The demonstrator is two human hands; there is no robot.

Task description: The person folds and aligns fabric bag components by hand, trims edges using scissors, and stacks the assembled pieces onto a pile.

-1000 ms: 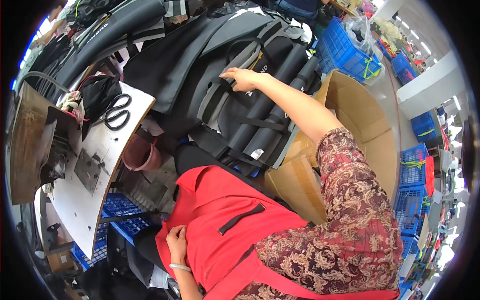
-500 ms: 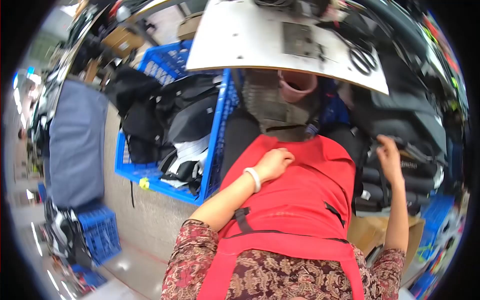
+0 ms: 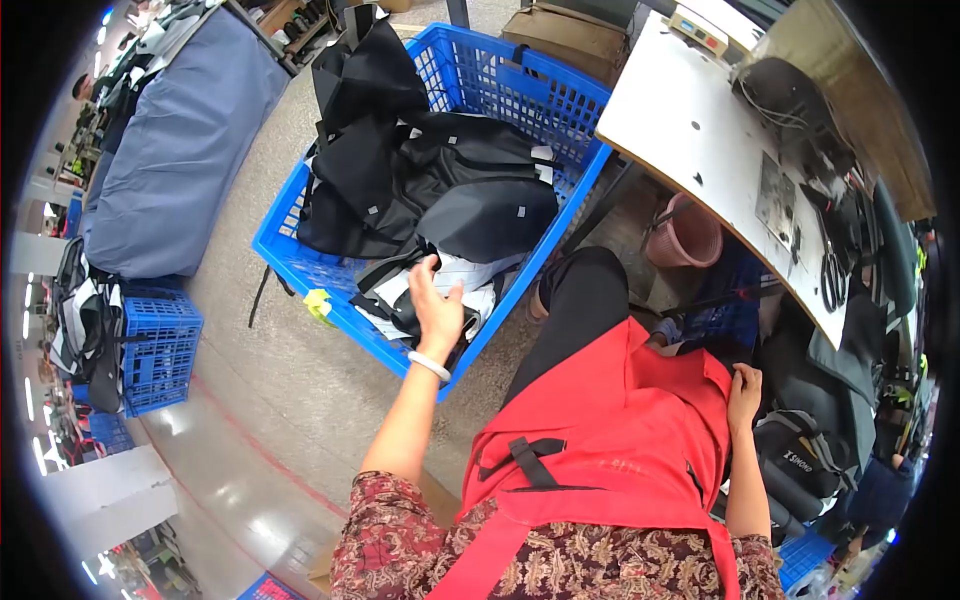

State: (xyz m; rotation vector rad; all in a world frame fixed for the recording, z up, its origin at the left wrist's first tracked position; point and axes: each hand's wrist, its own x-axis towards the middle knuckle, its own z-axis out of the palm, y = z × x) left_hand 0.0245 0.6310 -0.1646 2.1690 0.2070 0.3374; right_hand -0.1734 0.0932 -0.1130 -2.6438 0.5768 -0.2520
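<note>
My left hand, with a white bracelet at the wrist, reaches over the near part of a blue plastic crate. Its fingers are apart and no object shows in them. Just beyond the fingertips lie white pieces and black fabric pieces, heaped in the crate. On the other side, my right hand is at the outer edge of the red apron on my lap. Its fingers are curled in against the cloth and appear to pinch that edge; the fingertips are partly hidden.
A white worktable stands at the upper right, carrying black scissors. Beneath it is a pink bin. Black bags are piled at my right. A grey-blue covered stack and another blue crate stand at the left.
The view has swung left toward the crate. My left hand has gone from the apron on my lap to over the crate, its fingers spreading. My right hand has come in to the apron's edge.
</note>
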